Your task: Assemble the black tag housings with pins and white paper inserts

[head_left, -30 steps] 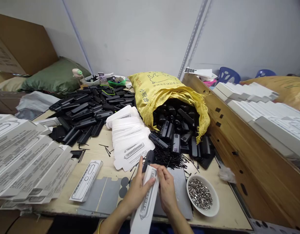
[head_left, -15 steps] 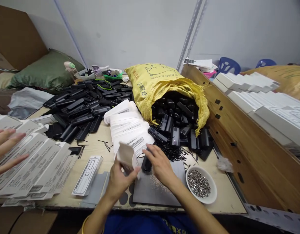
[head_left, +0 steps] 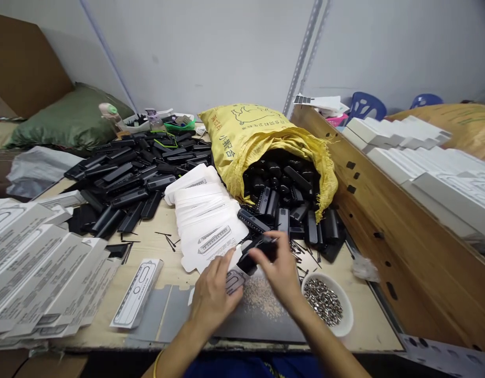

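Device [head_left: 248, 264] lies between left hand [head_left: 214, 294] and right hand [head_left: 282, 273].

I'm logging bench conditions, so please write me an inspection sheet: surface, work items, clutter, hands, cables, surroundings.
Surface: wooden bench; grey plate, pale specks on top.
Work items: printed carton, black case at its end.
Clutter: heaped black cases, loose black sticks, flat printed cartons, white bowl of small metal parts.
Left hand: grips the carton.
Right hand: holds the black case.
Cables: nothing seen.
Surroundings: yellow sack of black cases, stacked white boxes both sides, wooden partition, blue chairs.
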`<state>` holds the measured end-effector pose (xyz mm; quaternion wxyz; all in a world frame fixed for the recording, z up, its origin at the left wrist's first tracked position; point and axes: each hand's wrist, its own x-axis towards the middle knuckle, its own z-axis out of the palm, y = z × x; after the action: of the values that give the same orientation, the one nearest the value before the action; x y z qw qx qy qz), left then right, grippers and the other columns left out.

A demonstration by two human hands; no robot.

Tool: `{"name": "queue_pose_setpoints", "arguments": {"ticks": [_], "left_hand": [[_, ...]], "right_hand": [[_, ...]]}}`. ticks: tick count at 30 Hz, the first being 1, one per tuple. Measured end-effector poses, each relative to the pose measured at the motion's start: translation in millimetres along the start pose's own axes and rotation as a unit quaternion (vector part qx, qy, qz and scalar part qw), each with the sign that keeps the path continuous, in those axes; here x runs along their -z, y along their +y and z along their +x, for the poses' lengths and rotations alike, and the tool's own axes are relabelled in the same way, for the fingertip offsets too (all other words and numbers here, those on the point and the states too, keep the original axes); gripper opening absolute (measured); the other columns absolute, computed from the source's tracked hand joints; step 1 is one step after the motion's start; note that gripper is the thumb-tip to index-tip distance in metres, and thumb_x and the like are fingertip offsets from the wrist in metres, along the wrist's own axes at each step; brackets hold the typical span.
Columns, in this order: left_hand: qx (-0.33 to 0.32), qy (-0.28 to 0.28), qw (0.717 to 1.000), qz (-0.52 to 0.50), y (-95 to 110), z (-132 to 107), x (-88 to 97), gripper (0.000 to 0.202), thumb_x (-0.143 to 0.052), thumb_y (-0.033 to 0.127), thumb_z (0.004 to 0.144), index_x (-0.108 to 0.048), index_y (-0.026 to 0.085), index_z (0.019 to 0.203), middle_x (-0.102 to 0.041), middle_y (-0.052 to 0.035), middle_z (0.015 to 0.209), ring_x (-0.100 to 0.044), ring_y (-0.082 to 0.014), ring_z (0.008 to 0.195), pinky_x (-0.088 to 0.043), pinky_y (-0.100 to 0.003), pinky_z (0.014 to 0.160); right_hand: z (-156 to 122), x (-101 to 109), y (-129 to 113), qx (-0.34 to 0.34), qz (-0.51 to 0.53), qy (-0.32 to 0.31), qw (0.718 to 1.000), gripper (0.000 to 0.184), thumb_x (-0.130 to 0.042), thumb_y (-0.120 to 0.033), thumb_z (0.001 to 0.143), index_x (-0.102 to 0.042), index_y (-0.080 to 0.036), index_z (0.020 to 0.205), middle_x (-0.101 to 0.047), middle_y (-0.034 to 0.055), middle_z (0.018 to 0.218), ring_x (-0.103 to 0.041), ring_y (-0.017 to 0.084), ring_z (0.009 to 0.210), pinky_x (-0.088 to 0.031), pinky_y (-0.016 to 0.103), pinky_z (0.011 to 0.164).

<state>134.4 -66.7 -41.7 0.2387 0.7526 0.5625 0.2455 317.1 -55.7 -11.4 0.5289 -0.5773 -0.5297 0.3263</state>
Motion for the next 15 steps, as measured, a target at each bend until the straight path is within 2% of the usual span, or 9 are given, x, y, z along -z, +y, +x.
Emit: {"name": "queue_pose_setpoints", "arguments": {"ticks": [2,3,5,6,7,9,11,13,15], "left_hand": [[0.001,0.02,1.0,-0.017,1.1,0.6,-1.2,0.067,-0.058,0.021,0.071,-0.041,0.018,0.136,-0.06,-0.0112,0.12,-0.058,-0.0267,0.112,-0.048,-0.043,0.095],[0.018,0.038,0.999,-0.031,-1.0,1.3,0.5,0.067,-0.059,0.023,0.071,-0.041,0.017,0.135,-0.059,-0.0123,0.122,-0.057,-0.0271,0.113,-0.047,-0.043,0.096],[0.068,0.081,0.992,-0.061,-7.7,3.2,7.2,0.069,-0.061,0.033,0.072,-0.04,0.014,0.135,-0.058,-0.0149,0.125,-0.056,-0.0285,0.116,-0.046,-0.044,0.098],[0.09,0.099,0.988,-0.077,-10.6,4.3,11.1,0.071,-0.062,0.037,0.073,-0.039,0.013,0.136,-0.057,-0.0157,0.126,-0.056,-0.0291,0.117,-0.045,-0.045,0.099],[0.103,0.113,0.984,-0.093,-12.2,5.4,14.6,0.074,-0.063,0.041,0.073,-0.038,0.013,0.136,-0.057,-0.0161,0.127,-0.055,-0.0296,0.118,-0.045,-0.045,0.1],[0.102,0.121,0.98,-0.122,-10.5,7.5,17.6,0.077,-0.064,0.042,0.072,-0.036,0.014,0.138,-0.055,-0.0159,0.13,-0.053,-0.0296,0.121,-0.042,-0.045,0.102],[0.074,0.116,0.98,-0.146,-3.5,8.9,13.6,0.077,-0.064,0.04,0.073,-0.035,0.016,0.14,-0.051,-0.0146,0.136,-0.049,-0.0285,0.126,-0.038,-0.045,0.106],[0.041,0.099,0.981,-0.165,5.3,10.0,3.8,0.077,-0.065,0.036,0.074,-0.032,0.02,0.142,-0.046,-0.0117,0.142,-0.043,-0.0268,0.132,-0.033,-0.044,0.111],[0.022,0.08,0.981,-0.175,12.6,11.1,-8.5,0.078,-0.066,0.033,0.075,-0.03,0.023,0.144,-0.043,-0.0094,0.145,-0.037,-0.0256,0.136,-0.027,-0.043,0.114]], "right_hand": [[2.6,-9.8,6.4,0.032,-0.036,-0.061,0.997,0.023,-0.06,-0.039,0.085,-0.054,-0.023,0.1,-0.062,0.0016,0.086,-0.061,0.018,0.076,-0.051,0.03,0.067],[6.3,-12.9,13.8,0.042,-0.055,-0.067,0.995,0.017,-0.052,-0.038,0.09,-0.056,-0.022,0.096,-0.061,0.0029,0.089,-0.06,0.018,0.078,-0.05,0.03,0.069],[15.2,-16.3,34.3,0.045,-0.128,-0.05,0.99,0.021,-0.041,-0.032,0.095,-0.058,-0.021,0.093,-0.06,0.005,0.092,-0.059,0.017,0.077,-0.049,0.03,0.068],[18.4,-17.8,45.6,0.052,-0.194,-0.07,0.977,0.016,-0.045,-0.027,0.093,-0.059,-0.02,0.094,-0.06,0.0057,0.093,-0.058,0.018,0.079,-0.048,0.03,0.07],[20.0,-19.7,56.2,0.073,-0.267,-0.118,0.954,0.012,-0.048,-0.021,0.091,-0.06,-0.02,0.094,-0.06,0.0063,0.093,-0.057,0.019,0.082,-0.046,0.031,0.072],[18.2,-24.8,73.1,0.128,-0.403,-0.216,0.88,0.013,-0.051,-0.013,0.088,-0.061,-0.02,0.089,-0.062,0.007,0.091,-0.054,0.021,0.087,-0.043,0.032,0.075],[12.8,-29.7,82.9,0.175,-0.481,-0.263,0.818,0.015,-0.049,-0.012,0.089,-0.061,-0.019,0.084,-0.062,0.0075,0.09,-0.052,0.022,0.088,-0.04,0.033,0.076],[8.7,-31.8,87.7,0.202,-0.503,-0.264,0.798,0.014,-0.049,-0.013,0.09,-0.061,-0.019,0.085,-0.062,0.0077,0.09,-0.051,0.022,0.087,-0.038,0.033,0.075],[8.8,-30.5,90.3,0.221,-0.499,-0.258,0.797,0.014,-0.051,-0.011,0.088,-0.062,-0.019,0.088,-0.062,0.0072,0.089,-0.051,0.022,0.085,-0.038,0.032,0.073]]}}
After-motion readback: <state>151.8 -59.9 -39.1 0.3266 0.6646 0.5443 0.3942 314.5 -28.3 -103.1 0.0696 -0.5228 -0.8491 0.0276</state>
